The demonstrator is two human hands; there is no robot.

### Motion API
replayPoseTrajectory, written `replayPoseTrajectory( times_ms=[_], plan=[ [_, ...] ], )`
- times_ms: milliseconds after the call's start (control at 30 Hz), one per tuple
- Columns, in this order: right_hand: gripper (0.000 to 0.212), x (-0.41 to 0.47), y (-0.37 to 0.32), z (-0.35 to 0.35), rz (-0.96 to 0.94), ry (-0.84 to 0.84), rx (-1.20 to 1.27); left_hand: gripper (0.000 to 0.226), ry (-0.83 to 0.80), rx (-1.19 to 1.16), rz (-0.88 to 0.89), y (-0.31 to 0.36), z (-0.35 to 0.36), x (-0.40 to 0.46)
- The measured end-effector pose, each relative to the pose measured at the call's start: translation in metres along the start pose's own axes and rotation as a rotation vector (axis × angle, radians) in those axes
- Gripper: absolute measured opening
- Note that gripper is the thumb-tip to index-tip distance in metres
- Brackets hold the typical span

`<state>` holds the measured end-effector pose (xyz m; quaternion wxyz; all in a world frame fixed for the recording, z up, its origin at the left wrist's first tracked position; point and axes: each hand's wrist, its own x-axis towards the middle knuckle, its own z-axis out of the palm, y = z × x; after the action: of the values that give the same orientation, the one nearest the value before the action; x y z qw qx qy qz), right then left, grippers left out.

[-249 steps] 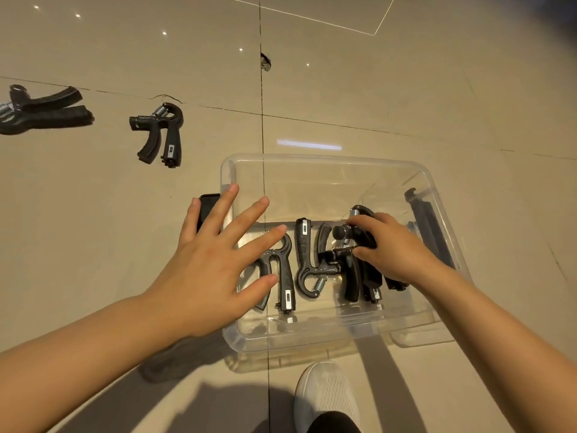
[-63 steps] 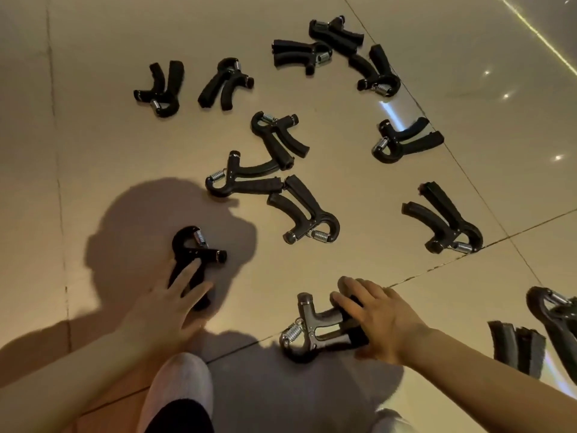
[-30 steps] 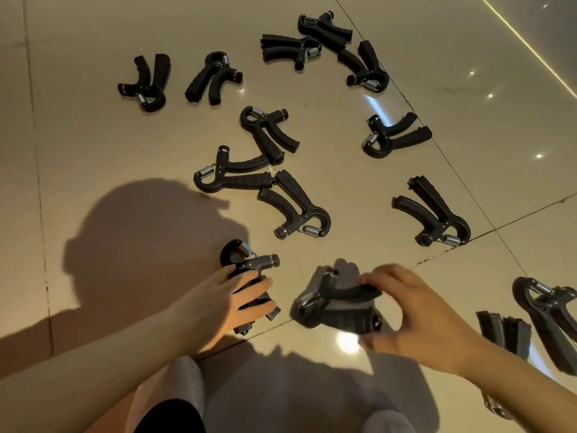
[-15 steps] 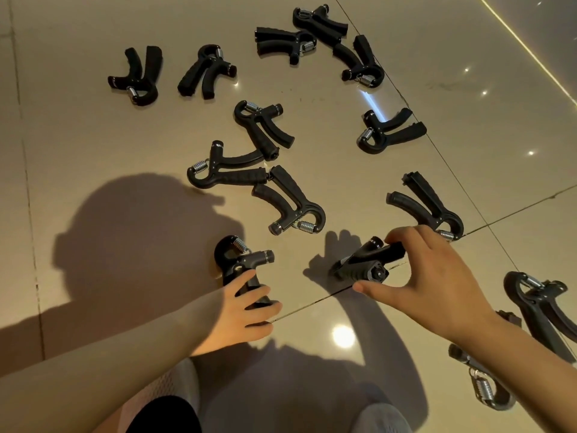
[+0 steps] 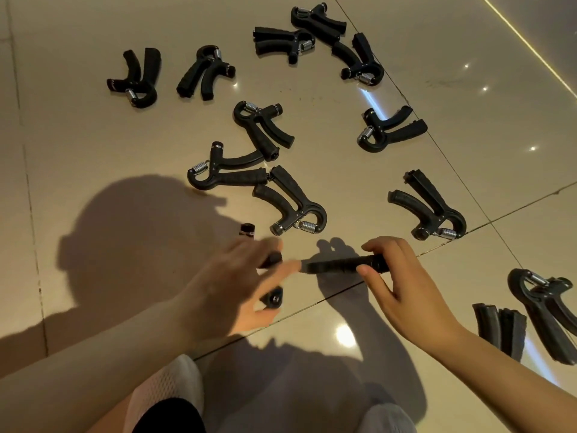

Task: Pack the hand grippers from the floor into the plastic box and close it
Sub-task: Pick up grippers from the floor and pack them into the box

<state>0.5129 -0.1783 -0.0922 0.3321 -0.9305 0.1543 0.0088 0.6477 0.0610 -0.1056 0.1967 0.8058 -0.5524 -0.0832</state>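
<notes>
Several black hand grippers with steel springs lie spread over the glossy tiled floor (image 5: 468, 126). My left hand (image 5: 237, 289) grips one black hand gripper (image 5: 272, 300), lifted off the floor and mostly hidden by my blurred fingers; its knob (image 5: 247, 229) pokes out above the hand. My right hand (image 5: 402, 282) pinches a second hand gripper (image 5: 340, 265), held edge-on and roughly level, its handle pointing toward my left hand. The closest loose hand gripper (image 5: 290, 204) lies just above both hands. The plastic box is out of view.
Another hand gripper (image 5: 432, 210) lies on a tile seam right of centre. Two more (image 5: 549, 310) sit at the right edge. My white shoes (image 5: 165, 392) are at the bottom. My shadow covers the floor at left.
My left hand has lifted its gripper off the floor and moved right. My right hand has turned its gripper level and brought it toward the left hand.
</notes>
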Motion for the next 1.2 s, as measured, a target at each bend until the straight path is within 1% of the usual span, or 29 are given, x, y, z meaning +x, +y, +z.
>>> replayPoseTrajectory(
  times_ms=[67, 133, 167, 267, 367, 467, 533, 600, 700, 767, 867, 933, 1033, 1100, 1133, 1200],
  plan=[
    [0.034, 0.001, -0.003, 0.0, -0.025, 0.023, 0.01, 0.068, 0.155, -0.068, -0.147, 0.002, -0.02, 0.01],
    [0.028, 0.004, -0.006, -0.002, -0.092, 0.046, -0.003, 0.059, 0.213, -0.178, -0.27, 0.0, -0.02, 0.004],
    [0.027, 0.006, -0.007, -0.003, -0.133, 0.051, -0.03, 0.055, 0.211, -0.184, -0.29, -0.001, -0.018, -0.003],
    [0.026, 0.007, -0.01, 0.0, -0.228, 0.05, -0.121, 0.047, 0.181, -0.106, -0.27, -0.008, -0.005, -0.022],
    [0.027, 0.009, -0.015, 0.004, -0.281, 0.046, -0.2, 0.043, 0.19, -0.124, -0.257, -0.01, 0.007, -0.025],
    [0.029, 0.012, -0.017, 0.005, -0.274, 0.037, -0.218, 0.05, 0.106, -0.061, -0.182, -0.011, 0.016, -0.02],
    [0.029, 0.013, -0.015, 0.005, -0.251, 0.032, -0.213, 0.042, 0.117, -0.041, -0.182, -0.011, 0.017, -0.018],
    [0.029, 0.012, -0.011, 0.002, -0.24, 0.027, -0.209, 0.042, 0.093, -0.027, -0.2, -0.013, 0.018, -0.021],
    [0.031, 0.012, -0.007, -0.007, -0.262, 0.041, -0.178, 0.058, -0.004, 0.035, -0.26, -0.029, 0.024, -0.034],
    [0.029, 0.012, -0.007, -0.014, -0.284, 0.062, -0.189, 0.071, -0.07, 0.078, -0.258, -0.042, 0.029, -0.038],
    [0.026, 0.011, -0.007, -0.016, -0.311, 0.052, -0.278, 0.093, -0.195, 0.228, -0.19, -0.06, 0.03, -0.033],
    [0.024, 0.01, -0.008, -0.012, -0.338, 0.03, -0.318, 0.102, -0.271, 0.307, -0.137, -0.072, 0.029, -0.027],
    [0.02, 0.007, -0.008, -0.005, -0.401, -0.015, -0.34, 0.104, -0.371, 0.351, -0.074, -0.082, 0.031, -0.015],
    [0.021, 0.005, -0.007, 0.0, -0.426, -0.027, -0.349, 0.097, -0.509, 0.401, -0.077, -0.079, 0.034, -0.008],
    [0.022, 0.004, -0.007, 0.002, -0.43, -0.023, -0.349, 0.093, -0.509, 0.38, -0.062, -0.076, 0.034, -0.006],
    [0.023, 0.004, -0.003, 0.002, -0.418, 0.004, -0.335, 0.092, -0.44, 0.301, -0.008, -0.067, 0.028, -0.007]
  ],
)
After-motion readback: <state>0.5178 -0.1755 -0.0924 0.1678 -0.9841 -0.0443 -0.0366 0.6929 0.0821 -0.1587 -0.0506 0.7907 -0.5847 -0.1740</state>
